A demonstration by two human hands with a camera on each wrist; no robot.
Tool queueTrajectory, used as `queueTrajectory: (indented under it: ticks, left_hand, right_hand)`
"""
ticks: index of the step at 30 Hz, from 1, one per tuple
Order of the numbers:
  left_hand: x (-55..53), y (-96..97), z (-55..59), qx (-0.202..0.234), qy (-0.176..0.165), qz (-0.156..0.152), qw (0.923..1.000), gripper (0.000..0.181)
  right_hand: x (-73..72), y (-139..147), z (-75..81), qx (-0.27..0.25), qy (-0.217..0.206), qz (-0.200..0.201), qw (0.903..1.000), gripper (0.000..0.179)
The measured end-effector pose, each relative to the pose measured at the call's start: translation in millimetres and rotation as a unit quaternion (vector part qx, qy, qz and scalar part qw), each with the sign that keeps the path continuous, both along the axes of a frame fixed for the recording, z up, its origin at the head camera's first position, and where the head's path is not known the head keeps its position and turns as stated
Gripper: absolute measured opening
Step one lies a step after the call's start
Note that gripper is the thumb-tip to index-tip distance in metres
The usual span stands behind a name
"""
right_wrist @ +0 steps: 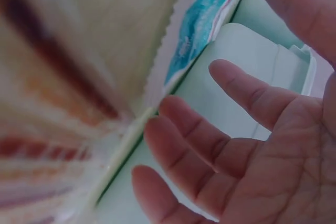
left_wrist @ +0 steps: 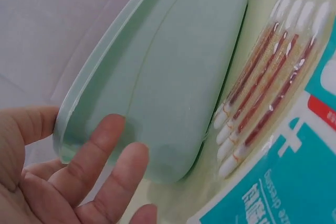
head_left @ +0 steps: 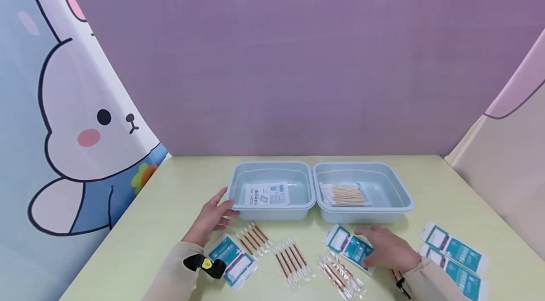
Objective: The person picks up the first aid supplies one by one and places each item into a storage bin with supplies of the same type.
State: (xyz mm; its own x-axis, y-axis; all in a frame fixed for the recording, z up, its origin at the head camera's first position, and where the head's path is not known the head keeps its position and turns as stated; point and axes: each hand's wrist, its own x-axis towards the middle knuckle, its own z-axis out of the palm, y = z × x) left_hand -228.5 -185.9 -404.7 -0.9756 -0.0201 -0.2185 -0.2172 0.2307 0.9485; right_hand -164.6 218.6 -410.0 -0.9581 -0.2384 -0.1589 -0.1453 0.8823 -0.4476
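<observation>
Two pale blue bins stand side by side, rims almost meeting. The left bin (head_left: 272,213) has a flat white packet (head_left: 267,193) with print on its floor; in the right bin (head_left: 362,217), a clear bag of wooden cotton swabs (head_left: 347,195) lies toward the left side.

The left hand (head_left: 211,216) is at the near left corner of the left bin, fingers apart and slightly bent, one digit reaching the rim and others in front of the outer wall. Below it are a teal gauze packet (head_left: 225,249) and a sleeve of brown-stemmed swabs (head_left: 254,240).

The right hand (head_left: 391,248) is over the right end of the middle gauze packet (head_left: 350,245), its fingers spread loosely with the palm bare. That packet lies aslant just in front of the right bin; I cannot tell whether the fingertips touch it.

Two more swab sleeves, a middle one (head_left: 294,261) and a shiny one (head_left: 340,275), lie between the hands, and two overlapping gauze packets (head_left: 466,256) lie far right.

Everything rests on a pale yellow-green table (head_left: 191,178), before a purple backdrop (head_left: 298,55) and a rabbit-print cloth (head_left: 81,102) at left.
</observation>
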Motion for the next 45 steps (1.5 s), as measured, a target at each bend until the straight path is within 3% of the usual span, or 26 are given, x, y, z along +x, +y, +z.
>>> queueTrajectory:
  ticks: [10, 21, 24, 29, 32, 36, 45]
  left_hand:
    - [-1.7, 5.4, 3.9, 0.027, 0.003, 0.015, 0.9995, 0.056]
    - [1.6, 5.8, -6.1, 0.042, -0.009, 0.014, 0.9990, 0.056]
    - [4.5, 2.3, -7.9, 0.040, -0.012, 0.013, 0.9990, 0.056]
    - [8.3, -5.1, -6.3, 0.017, -0.014, 0.001, 0.9997, 0.055]
    - [7.3, -8.0, -2.9, -0.001, -0.016, -0.007, 0.9999, 0.056]
    - [3.4, -8.6, 0.0, -0.006, -0.015, -0.012, 0.9998, 0.056]
    - [-1.5, -3.5, 2.6, 0.017, -0.010, -0.012, 0.9997, 0.057]
  right_hand:
    - [-2.9, -4.4, 2.5, 0.008, -0.022, -0.008, 0.9997, 0.070]
    - [2.0, -6.7, -4.3, 0.007, -0.012, -0.027, 0.9995, 0.077]
    - [4.0, -8.7, -5.7, 0.002, -0.005, -0.019, 0.9998, 0.067]
    - [2.5, -13.7, -4.6, 0.016, -0.007, -0.002, 0.9998, 0.027]
    - [1.9, -13.0, -2.7, -0.011, -0.001, 0.018, 0.9998, 0.013]
    - [2.4, -6.5, 0.9, -0.082, 0.023, 0.069, 0.9940, 0.009]
    - [-4.5, -0.8, 23.9, -0.180, -0.006, 0.120, 0.9762, 0.009]
